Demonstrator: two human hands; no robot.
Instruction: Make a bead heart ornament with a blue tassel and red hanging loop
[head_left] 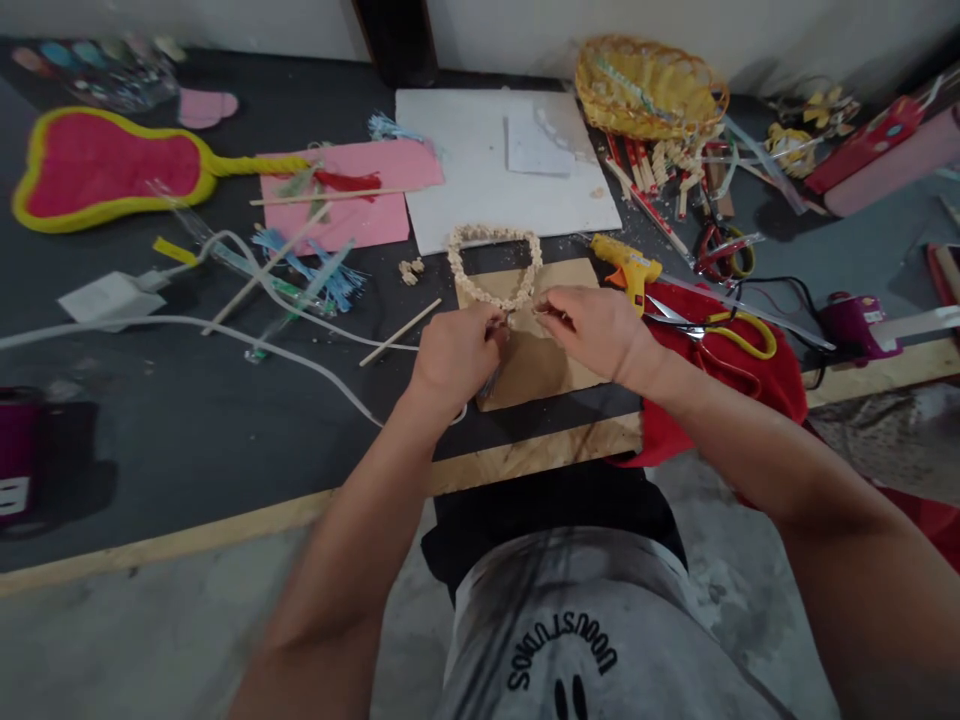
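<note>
Dark grey, the bench (195, 430) before you carries brown cardboard (532, 378); a beige loop (493, 233) reaches past its far edge — your right hand (600, 325) and left hand (459, 352) pinched by its near end, their exact grip hidden.

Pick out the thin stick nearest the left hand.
The short stick beside the left hand; the two longer ones lie farther off, reaching the pink sheet.

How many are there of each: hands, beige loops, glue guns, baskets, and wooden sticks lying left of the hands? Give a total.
Hands (left hand, right hand): 2
Loop: 1
Glue gun: 1
Basket: 1
Sticks: 3
Total: 8
</note>
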